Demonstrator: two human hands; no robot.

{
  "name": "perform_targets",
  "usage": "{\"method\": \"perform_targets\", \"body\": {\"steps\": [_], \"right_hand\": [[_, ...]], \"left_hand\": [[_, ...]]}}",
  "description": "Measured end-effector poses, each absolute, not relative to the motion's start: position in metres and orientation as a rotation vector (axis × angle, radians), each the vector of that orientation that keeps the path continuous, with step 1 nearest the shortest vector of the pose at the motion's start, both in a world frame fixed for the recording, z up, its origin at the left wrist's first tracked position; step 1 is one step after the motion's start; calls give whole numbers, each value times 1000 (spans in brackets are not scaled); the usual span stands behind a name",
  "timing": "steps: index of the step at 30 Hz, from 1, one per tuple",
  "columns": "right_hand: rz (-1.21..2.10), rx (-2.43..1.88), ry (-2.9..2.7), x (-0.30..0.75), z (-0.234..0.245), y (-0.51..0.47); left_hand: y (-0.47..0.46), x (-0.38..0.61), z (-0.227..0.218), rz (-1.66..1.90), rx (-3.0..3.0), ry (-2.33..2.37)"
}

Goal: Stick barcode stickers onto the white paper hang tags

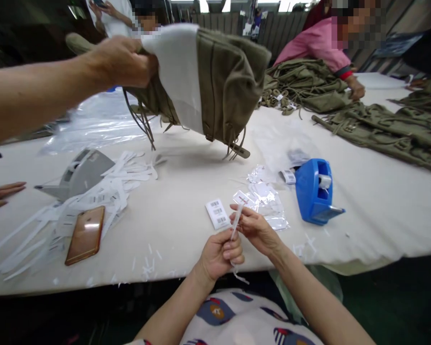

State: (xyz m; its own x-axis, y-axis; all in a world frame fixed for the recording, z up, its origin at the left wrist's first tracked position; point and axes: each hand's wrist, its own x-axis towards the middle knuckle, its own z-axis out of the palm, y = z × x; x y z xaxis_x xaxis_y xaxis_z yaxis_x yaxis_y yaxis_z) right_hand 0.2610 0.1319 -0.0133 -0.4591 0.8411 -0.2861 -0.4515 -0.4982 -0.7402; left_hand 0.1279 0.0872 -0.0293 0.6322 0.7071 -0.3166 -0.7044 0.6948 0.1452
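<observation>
Translucent strip (237, 221) held over the bench's (187, 211) near edge: wrapped in the closed left hand (222, 251), upper end pinched by the right hand (254, 227). Bench covered in creased cream cloth (373, 201), front littered with white scraps (150, 264). From the hands: phone (86, 235) placed at 9 o'clock, partly on loose white strips (117, 191); label sheet (217, 214) laid at 11, clear packets (269, 201) at 1; grey tape dispenser (84, 172) set at 10, blue tape dispenser (311, 191) at 2. At 12, folded olive garment (224, 81) raised off the cloth by another person's hand (129, 62). Clear plastic (96, 120) spread at 11. More olive garments (391, 129) heaped at 1 to 2, leaned over by a pink-sleeved person (318, 45). Dim room (273, 28) beyond, lit by bright panels (289, 5) at 12; a white-clad person (117, 19) seen at 11.
</observation>
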Motion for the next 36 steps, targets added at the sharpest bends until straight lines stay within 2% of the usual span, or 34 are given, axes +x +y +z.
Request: {"method": "perform_targets", "body": {"steps": [4, 10, 15, 31, 36], "right_hand": [[1845, -1017, -797, 257, -21, 128], [1557, -1170, -858, 251, -36, 125], [1571, -1163, -850, 249, -41, 129], [1659, -1196, -868, 221, -54, 108], [1929, -1130, -756, 223, -54, 105]], "left_hand": [[85, 129, -36, 719, 132, 476], [84, 129, -38, 1005, 478, 956], [78, 134, -42, 1055, 667, 1234], [74, 117, -51, 1160, 644, 1245], [72, 110, -49, 1255, 559, 1235]]}}
